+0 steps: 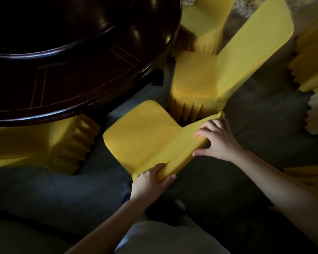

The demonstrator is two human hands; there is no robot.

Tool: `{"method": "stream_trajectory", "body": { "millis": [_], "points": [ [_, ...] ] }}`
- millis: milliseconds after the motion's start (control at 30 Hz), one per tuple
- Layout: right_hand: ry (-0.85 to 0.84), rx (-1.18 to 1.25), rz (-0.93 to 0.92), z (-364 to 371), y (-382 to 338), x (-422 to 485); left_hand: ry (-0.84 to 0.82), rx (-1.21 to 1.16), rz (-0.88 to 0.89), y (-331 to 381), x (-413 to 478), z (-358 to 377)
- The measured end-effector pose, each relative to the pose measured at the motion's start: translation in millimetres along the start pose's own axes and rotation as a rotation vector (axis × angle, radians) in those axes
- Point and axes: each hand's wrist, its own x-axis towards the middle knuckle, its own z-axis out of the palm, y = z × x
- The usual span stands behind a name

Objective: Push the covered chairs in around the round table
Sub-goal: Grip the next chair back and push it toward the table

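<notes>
Sitting just short of the round table [99,101] rim, a strip of floor [116,111] showing between: yellow covered chair [141,136]. Its backrest top is being gripped by left hand [151,180] and right hand [217,140]; neighbouring chair [206,77] is standing just beside.

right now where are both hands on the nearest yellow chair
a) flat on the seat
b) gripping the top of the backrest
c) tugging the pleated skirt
b, the left hand and right hand each curl over the top edge of the backrest of the nearest chair, clear of its seat and skirt.
</notes>
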Motion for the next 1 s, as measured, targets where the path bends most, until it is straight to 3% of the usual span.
{"method": "stream_trajectory", "body": {
  "millis": [167, 433, 1000],
  "points": [
    [-0.039, -0.03, -0.009, 3, 3, 6, 0.102, 0.067, 0.064, 0, 3, 1],
    [-0.097, -0.036, -0.005, -6, 9, 31, 0.119, 0.069, 0.127, -3, 27, -10],
    [-0.192, -0.068, 0.08, -5, -31, 169, 0.084, -0.053, 0.001, -53, 124, -112]
  ]
}}
